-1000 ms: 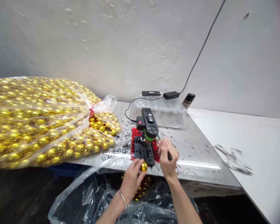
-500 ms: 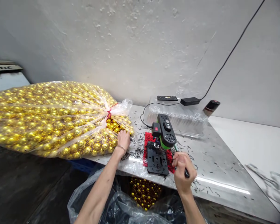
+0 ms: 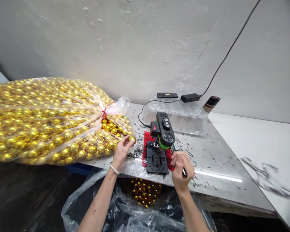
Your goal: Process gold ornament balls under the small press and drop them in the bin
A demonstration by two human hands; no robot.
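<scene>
My left hand (image 3: 122,151) pinches a shiny gold ball (image 3: 132,139) between thumb and fingertips, just right of the torn opening of a big clear plastic bag (image 3: 53,120) full of gold balls. A red tie gathers the bag's neck. My right hand (image 3: 183,167) is closed round a black handle (image 3: 184,173); a thin greenish shaft runs from it toward a small black-and-green powered machine (image 3: 166,130). Whether the shaft joins the machine is unclear. Below the machine's head lies its black slotted base plate (image 3: 157,161), on a red mat (image 3: 145,154).
Black shavings litter the metal table (image 3: 215,161). Behind the machine stand a clear plastic tray (image 3: 176,117), a power adapter (image 3: 190,97) with its cable and a dark-capped can (image 3: 211,103). A plastic-lined container (image 3: 72,199) with gold balls sits below the front edge. Gloves (image 3: 268,177) lie right.
My left hand has drawn back from the bag's opening and now shows a gold ball in its fingertips. My right hand keeps its grip on the handle. The whole view has shifted slightly.
</scene>
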